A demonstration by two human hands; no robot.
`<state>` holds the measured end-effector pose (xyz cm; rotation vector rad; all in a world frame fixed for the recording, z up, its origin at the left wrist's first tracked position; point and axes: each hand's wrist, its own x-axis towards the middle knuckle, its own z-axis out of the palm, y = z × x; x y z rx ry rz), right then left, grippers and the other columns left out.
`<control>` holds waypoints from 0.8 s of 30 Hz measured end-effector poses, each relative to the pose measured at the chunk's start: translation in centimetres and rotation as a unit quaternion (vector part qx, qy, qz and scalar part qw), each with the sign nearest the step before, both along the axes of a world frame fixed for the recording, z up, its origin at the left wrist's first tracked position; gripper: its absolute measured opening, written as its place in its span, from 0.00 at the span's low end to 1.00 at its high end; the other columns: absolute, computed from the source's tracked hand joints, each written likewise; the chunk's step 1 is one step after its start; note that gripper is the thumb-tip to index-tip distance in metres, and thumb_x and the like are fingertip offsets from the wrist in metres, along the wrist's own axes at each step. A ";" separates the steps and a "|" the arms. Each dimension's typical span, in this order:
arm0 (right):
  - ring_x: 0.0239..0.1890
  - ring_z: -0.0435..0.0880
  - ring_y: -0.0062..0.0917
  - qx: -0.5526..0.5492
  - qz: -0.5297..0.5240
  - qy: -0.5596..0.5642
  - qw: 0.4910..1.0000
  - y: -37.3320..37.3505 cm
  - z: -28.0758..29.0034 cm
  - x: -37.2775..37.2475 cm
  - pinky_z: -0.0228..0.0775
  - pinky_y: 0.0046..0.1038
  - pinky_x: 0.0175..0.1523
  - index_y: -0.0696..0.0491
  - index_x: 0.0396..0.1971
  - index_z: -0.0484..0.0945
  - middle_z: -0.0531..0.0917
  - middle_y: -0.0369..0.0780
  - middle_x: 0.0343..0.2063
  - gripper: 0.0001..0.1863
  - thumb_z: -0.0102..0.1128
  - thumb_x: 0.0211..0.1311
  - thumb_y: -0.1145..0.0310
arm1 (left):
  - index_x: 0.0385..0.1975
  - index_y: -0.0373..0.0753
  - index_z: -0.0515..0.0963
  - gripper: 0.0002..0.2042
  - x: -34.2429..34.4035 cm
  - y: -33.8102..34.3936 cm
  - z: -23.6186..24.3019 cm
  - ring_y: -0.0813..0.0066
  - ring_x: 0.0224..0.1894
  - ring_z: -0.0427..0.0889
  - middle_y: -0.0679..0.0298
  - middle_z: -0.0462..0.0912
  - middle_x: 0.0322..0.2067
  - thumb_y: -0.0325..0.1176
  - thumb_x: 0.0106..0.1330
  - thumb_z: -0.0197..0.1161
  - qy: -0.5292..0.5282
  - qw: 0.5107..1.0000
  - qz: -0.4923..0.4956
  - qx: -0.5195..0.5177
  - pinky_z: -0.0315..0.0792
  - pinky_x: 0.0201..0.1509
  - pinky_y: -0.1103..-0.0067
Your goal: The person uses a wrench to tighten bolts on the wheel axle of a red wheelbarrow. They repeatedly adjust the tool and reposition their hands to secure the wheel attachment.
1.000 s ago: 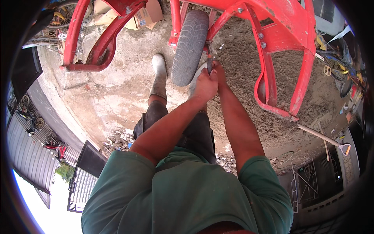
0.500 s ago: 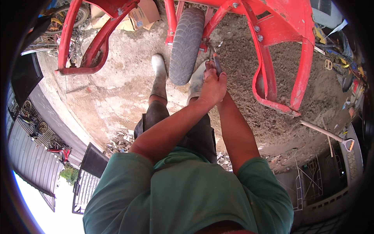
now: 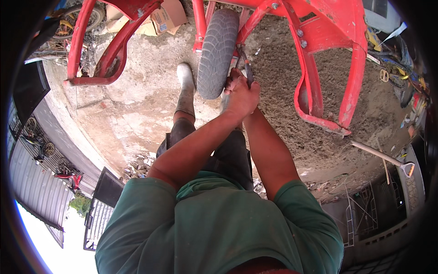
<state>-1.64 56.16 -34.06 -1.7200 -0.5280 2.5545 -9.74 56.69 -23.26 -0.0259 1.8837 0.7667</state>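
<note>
My left hand (image 3: 242,98) is closed on a dark-handled hand tool (image 3: 248,71) with orange on it, beside the grey tyre (image 3: 216,52) of a small wheel. The tool's head is at the wheel's axle, by a red fork (image 3: 250,25). My right hand (image 3: 235,78) is closed just beyond the left and partly hidden behind it; what it grips is unclear. Red curved frames (image 3: 309,82) stand on either side of the wheel. My pale rubber boots (image 3: 186,80) stand on the stained ground below.
Wet sandy mortar (image 3: 273,82) spreads at the right, with a long-handled shovel (image 3: 374,150) near it. Cardboard (image 3: 166,18) and a bicycle (image 3: 77,23) lie at the upper left. Scrap piles line the right edge. Motorbikes (image 3: 68,178) stand beyond the left side.
Both hands and the tool have shifted slightly left, toward the tyre, since half a second ago. Over the second, the left hand rose from lower on the handle and the grip changed.
</note>
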 end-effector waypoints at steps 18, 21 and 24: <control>0.43 0.81 0.49 0.010 0.011 -0.008 1.000 -0.1 -0.3 -0.9 0.72 0.39 0.48 0.56 0.46 0.73 0.83 0.50 0.40 0.15 0.53 0.69 0.60 | 0.46 0.29 0.69 0.18 -1.7 0.4 2.2 0.68 0.35 0.79 0.55 0.74 0.36 0.40 0.68 0.53 -0.134 0.989 0.057 -0.014 0.80 0.26 0.70; 0.43 0.81 0.48 0.012 0.020 -0.011 1.000 -0.5 0.0 -1.2 0.72 0.39 0.49 0.56 0.46 0.73 0.83 0.50 0.40 0.15 0.53 0.69 0.60 | 0.48 0.28 0.68 0.19 0.7 -1.8 -1.5 0.62 0.39 0.81 0.51 0.76 0.40 0.39 0.68 0.52 -0.003 1.000 -0.014 0.001 0.81 0.29 0.68; 0.44 0.81 0.48 0.037 0.045 -0.029 0.998 0.0 -0.6 -1.1 0.72 0.39 0.49 0.56 0.46 0.74 0.83 0.50 0.41 0.15 0.53 0.68 0.60 | 0.50 0.26 0.66 0.20 1.7 -2.1 -2.8 0.51 0.42 0.81 0.45 0.76 0.44 0.38 0.68 0.51 0.070 0.996 -0.051 0.031 0.81 0.37 0.66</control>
